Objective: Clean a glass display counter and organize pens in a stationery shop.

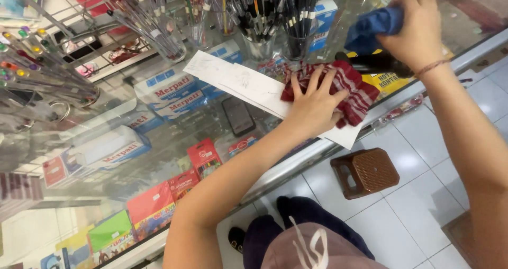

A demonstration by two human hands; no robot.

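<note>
A person stands at a glass-topped shop counter [132, 158], seen from above through a head camera. The left hand [313, 106] lies flat with fingers spread wide, pressing down on a crumpled red and white striped cloth [353, 89]; it grips nothing, only pins the cloth to the glass near the counter's front edge. Part of the cloth rests on a long white sheet of paper with faint pencil scribbles [248, 86], which runs diagonally from the middle of the counter out to the front edge.

The right hand [418, 25] is closed in a fist around a bunched blue cloth [373, 28], held above a dark glossy bottle-like object [378, 64]. That object lies on its side just behind the striped cloth, its long axis running roughly left to right along the counter's front edge; which end is its top cannot be told, since the hand and cloths cover much of it.

Wiping of this kind seems to go best with the flat hand keeping its cloth steady and the fist working in short strokes along the object's length, so it does not roll off the edge.

Toward the back edge stand clear cups packed with pens and brushes [264, 15]. Stationery boxes show beneath the glass. A brown plastic stool [365, 171] sits on the white tiled floor [413, 226].
</note>
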